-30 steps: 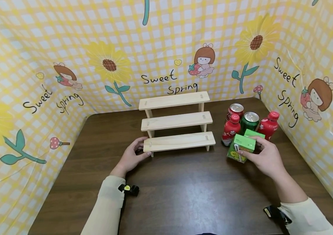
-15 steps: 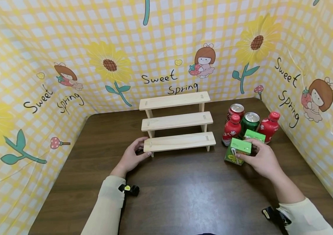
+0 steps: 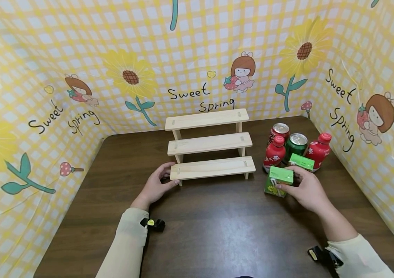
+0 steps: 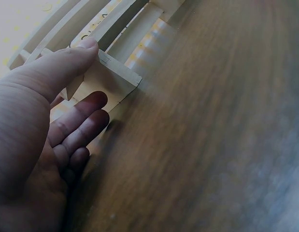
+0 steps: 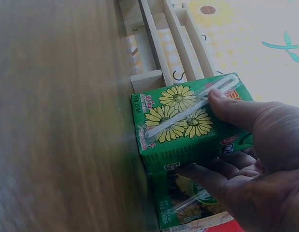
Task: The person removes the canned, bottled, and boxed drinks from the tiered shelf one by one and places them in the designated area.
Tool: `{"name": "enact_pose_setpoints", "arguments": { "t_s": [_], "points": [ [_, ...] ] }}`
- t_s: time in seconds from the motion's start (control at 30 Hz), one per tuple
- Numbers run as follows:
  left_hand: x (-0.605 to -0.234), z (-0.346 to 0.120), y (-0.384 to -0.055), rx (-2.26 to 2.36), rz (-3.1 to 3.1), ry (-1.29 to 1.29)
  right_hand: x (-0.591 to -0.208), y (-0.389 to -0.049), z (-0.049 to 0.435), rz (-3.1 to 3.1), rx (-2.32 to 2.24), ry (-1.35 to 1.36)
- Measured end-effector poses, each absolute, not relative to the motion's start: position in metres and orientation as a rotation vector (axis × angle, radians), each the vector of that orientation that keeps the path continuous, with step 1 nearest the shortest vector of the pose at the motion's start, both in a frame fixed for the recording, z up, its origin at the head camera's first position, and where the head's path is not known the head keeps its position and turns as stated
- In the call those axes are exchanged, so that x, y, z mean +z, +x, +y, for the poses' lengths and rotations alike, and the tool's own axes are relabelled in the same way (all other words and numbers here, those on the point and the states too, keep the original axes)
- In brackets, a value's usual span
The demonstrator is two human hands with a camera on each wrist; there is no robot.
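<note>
My right hand (image 3: pixel 307 190) grips a green drink carton (image 3: pixel 277 181) with yellow flowers printed on it. In the right wrist view the thumb presses by the clear-wrapped straw (image 5: pixel 188 108) on its front, and the fingers are at its other side. A second green carton (image 3: pixel 301 162) stands close behind. My left hand (image 3: pixel 156 184) holds the left end of the lowest step of a wooden three-step rack (image 3: pixel 214 167). In the left wrist view the thumb lies on the step's end; the index finger is mostly hidden behind it, the other fingers curl loosely beside the leg.
Behind the cartons stand a red bottle (image 3: pixel 274 153), a second red bottle (image 3: pixel 319 150), a red can (image 3: pixel 279 131) and a green can (image 3: pixel 296 144), close together. The brown table (image 3: pixel 210 227) meets yellow checked cloth walls (image 3: pixel 190 54) at the back and sides.
My right hand has moved the front drink carton a little left and toward the front, away from the second carton, which now shows more. The left hand and rack have stayed in place.
</note>
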State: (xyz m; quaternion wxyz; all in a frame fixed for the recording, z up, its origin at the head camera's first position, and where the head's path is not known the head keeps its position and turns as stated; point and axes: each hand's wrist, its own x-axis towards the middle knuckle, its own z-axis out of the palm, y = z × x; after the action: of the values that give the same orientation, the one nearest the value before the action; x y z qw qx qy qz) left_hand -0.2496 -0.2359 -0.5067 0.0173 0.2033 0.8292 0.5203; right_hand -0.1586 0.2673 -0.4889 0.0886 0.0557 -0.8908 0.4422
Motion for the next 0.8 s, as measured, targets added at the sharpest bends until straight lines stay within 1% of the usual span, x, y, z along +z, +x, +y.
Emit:
{"name": "enact_pose_setpoints", "arguments": {
  "t_s": [0.8],
  "points": [
    [-0.5078,-0.2369,-0.2505,1.624,2.573,0.647,-0.4875,-0.1592,0.2656,-2.692,1.293,0.171]
  ]
}}
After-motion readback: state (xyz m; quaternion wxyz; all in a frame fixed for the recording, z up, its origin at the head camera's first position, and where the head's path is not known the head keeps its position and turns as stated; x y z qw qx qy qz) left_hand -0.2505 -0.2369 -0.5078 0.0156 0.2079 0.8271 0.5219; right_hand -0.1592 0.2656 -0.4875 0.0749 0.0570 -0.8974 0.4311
